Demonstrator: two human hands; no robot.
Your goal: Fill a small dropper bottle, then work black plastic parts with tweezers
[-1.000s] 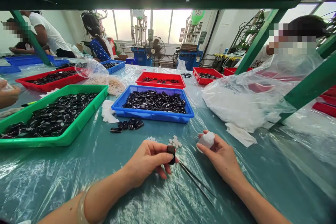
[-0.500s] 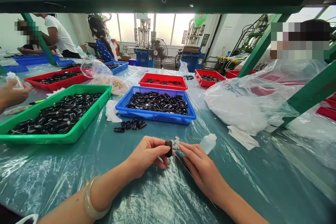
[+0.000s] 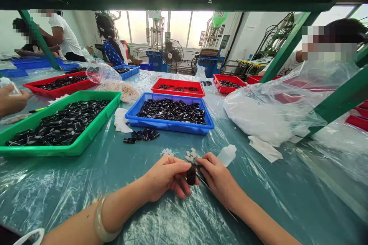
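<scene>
My left hand [image 3: 169, 176] pinches a small black part [image 3: 191, 174], held upright over the table. Close beside it, my right hand [image 3: 217, 176] has thumb and fingers pressed together near the part's upper edge; a thin metal tool [image 3: 230, 213] runs back under this hand. Whatever is between the right fingertips is too small to make out. Small white pieces [image 3: 190, 155] lie just beyond the fingers, with a pile of tiny white bits [image 3: 167, 152] to their left. A translucent bottle [image 3: 227, 155] is behind my right hand.
A blue tray [image 3: 169, 125] and a green tray [image 3: 83, 141] hold many black parts. Several loose black parts [image 3: 145, 134] lie before the blue tray. Red trays [image 3: 178, 83] stand behind. Clear plastic bags [image 3: 258, 111] fill the right. Another person's hand [image 3: 11, 99] holds a bottle at far left.
Both hands have come closer together and slightly nearer to me, with the black part between them. My right fingers have left the white pieces. The pile of white bits has come into view.
</scene>
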